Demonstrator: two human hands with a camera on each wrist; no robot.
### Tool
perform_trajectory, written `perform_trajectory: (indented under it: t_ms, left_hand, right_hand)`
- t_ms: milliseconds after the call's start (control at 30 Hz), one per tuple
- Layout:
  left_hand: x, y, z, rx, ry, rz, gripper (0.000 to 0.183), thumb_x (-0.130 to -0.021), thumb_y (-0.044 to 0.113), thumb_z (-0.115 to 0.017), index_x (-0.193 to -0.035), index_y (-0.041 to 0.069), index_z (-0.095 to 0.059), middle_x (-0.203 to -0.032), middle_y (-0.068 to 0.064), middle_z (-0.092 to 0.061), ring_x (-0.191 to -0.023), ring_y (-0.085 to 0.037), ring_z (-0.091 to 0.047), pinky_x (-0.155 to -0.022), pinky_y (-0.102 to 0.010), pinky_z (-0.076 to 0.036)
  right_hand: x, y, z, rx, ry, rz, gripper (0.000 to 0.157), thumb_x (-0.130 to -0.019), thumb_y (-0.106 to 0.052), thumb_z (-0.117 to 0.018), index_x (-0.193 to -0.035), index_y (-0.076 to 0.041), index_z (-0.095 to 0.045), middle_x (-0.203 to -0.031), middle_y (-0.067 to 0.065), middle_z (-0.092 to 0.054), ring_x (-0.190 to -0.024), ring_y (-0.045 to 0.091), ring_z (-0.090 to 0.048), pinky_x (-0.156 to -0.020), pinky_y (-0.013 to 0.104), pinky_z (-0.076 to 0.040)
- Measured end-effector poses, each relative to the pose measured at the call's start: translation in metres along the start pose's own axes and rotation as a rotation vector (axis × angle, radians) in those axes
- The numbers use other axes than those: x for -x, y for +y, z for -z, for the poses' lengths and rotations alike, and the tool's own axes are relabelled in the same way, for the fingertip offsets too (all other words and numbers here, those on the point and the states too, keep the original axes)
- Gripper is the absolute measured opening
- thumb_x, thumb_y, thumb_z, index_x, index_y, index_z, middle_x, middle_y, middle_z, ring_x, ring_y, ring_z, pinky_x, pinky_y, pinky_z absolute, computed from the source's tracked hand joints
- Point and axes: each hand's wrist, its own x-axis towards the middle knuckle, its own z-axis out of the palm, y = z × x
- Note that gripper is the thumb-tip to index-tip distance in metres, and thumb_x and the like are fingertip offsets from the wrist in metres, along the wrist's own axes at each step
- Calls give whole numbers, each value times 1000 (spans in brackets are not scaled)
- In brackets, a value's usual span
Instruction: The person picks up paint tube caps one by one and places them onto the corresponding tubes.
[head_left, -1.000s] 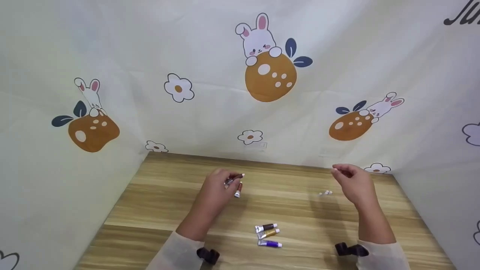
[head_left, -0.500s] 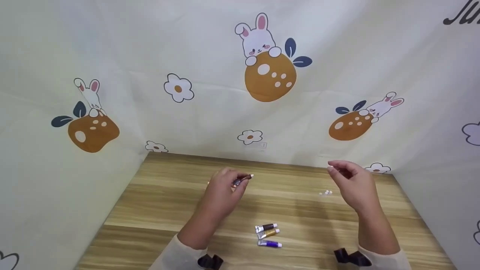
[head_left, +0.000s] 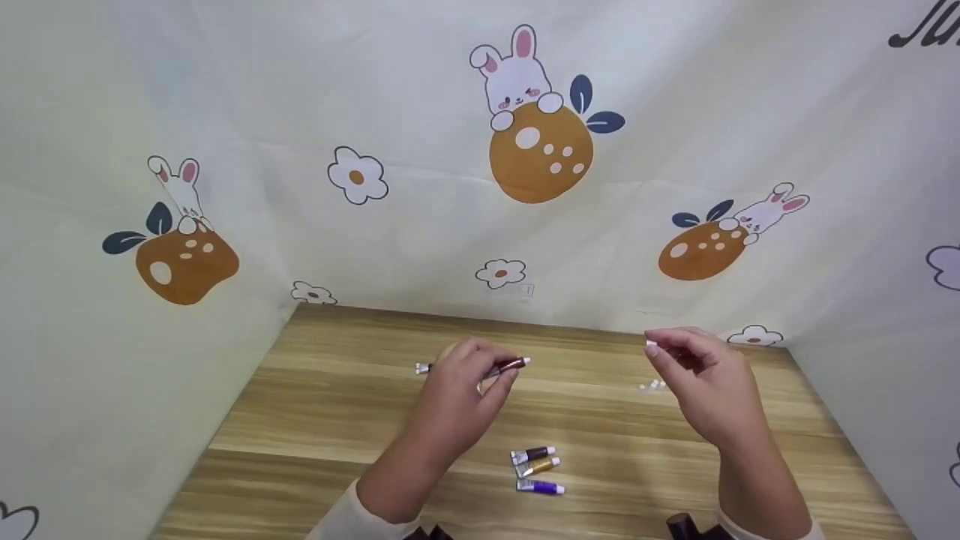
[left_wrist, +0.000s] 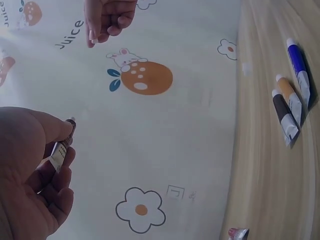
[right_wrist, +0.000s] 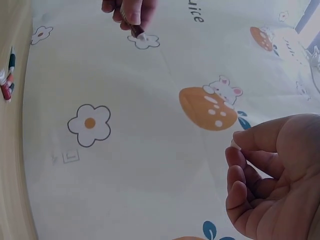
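My left hand (head_left: pixel 465 394) pinches a dark brown paint tube (head_left: pixel 513 364) between thumb and fingers, its white tip pointing right. In the left wrist view, the silver, labelled end of this paint tube (left_wrist: pixel 58 155) shows below the thumb. Apart from it, on the right, my right hand (head_left: pixel 709 386) pinches a small white cap (head_left: pixel 651 344) between thumb and forefinger. Several loose white caps (head_left: pixel 655 385) lie on the table to the left of that hand. Behind the left hand, the silver end of another tube (head_left: pixel 422 368) sticks out; the rest is hidden.
Black (head_left: pixel 538 454), ochre (head_left: pixel 541 466) and purple (head_left: pixel 541 487) paint tubes lie together at the front middle of the wooden table (head_left: pixel 315 420). Several more tubes (right_wrist: pixel 7 82) appear at the right wrist view's left edge. A printed cloth (head_left: pixel 405 240) walls the table's back and sides.
My left hand has come up and rightward with the dark brown paint tube, and now hides the reddish-brown tube seen beside it. The right hand has shifted slightly left with the white cap.
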Motion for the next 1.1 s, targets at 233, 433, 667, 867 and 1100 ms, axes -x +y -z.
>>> perform_trajectory:
  t_ms: [233, 433, 667, 867, 1100]
  left_hand:
    - [5, 12, 3, -15, 25, -69, 16, -101, 32, -76, -115, 26, -79, -109, 13, -72, -103, -9, -62, -93, -34, -54]
    - [11, 25, 9, -17, 35, -133, 13, -101, 33, -75, -112, 27, -79, -106, 17, -71, -102, -4, -61, -95, -32, -51]
    - [17, 35, 11, -31, 67, -210, 12, -101, 33, -76, -110, 28, -78, -105, 18, -71, -101, -1, -60, -94, -29, -50]
    - [20, 37, 11, -30, 110, -286, 11, -98, 30, -79, -109, 27, -79, -101, 17, -72, -99, -3, -62, -95, -30, -49]
    - [25, 46, 14, -21, 106, -316, 14, -97, 28, -82, -110, 28, -79, -103, 17, -70, -101, -4, -60, -93, -28, -49]
  right_hand:
    - [15, -17, -4, -99, 51, 124, 18, -95, -7, -81, -107, -19, -84, -98, -5, -73, -82, 7, -63, -69, 16, -49]
    - [26, -28, -3, -139, 36, 199, 26, -92, 1, -81, -106, -21, -83, -97, -5, -73, -80, 9, -63, -66, 19, -49]
    - [35, -36, -5, -128, 19, 225, 28, -91, 1, -82, -105, -23, -84, -98, -6, -74, -82, 8, -63, -66, 19, -49]
    - [42, -39, -9, -122, 1, 314, 31, -90, 3, -82, -103, -25, -83, -99, -6, -77, -83, 7, -65, -64, 19, -48]
    - [48, -41, -14, -101, -36, 427, 32, -86, 2, -85, -103, -25, -83, -100, -7, -78, -83, 5, -65, -64, 19, -47]
